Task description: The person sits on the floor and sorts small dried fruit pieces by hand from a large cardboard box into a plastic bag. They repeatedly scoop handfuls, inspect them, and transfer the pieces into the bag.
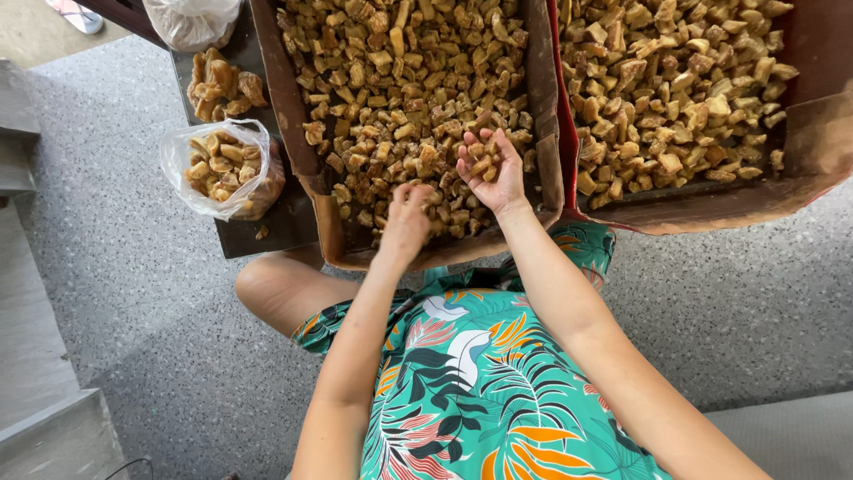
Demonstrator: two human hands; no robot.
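A brown cardboard box (306, 160) in front of me is filled with small golden-brown chunks (391, 80). My right hand (491, 173) is palm up over the box's near right part, cupping a few chunks. My left hand (407, 218) reaches down into the pile at the box's near edge, fingers curled among the pieces. Whether it grips any piece is hidden.
A second cardboard box (813, 142) of the same chunks sits to the right. At the left, a dark tray (275, 227) carries an open clear plastic bag (222, 169) of larger pieces, and a loose heap (218, 84). A grey speckled floor surrounds everything; a concrete step lies far left.
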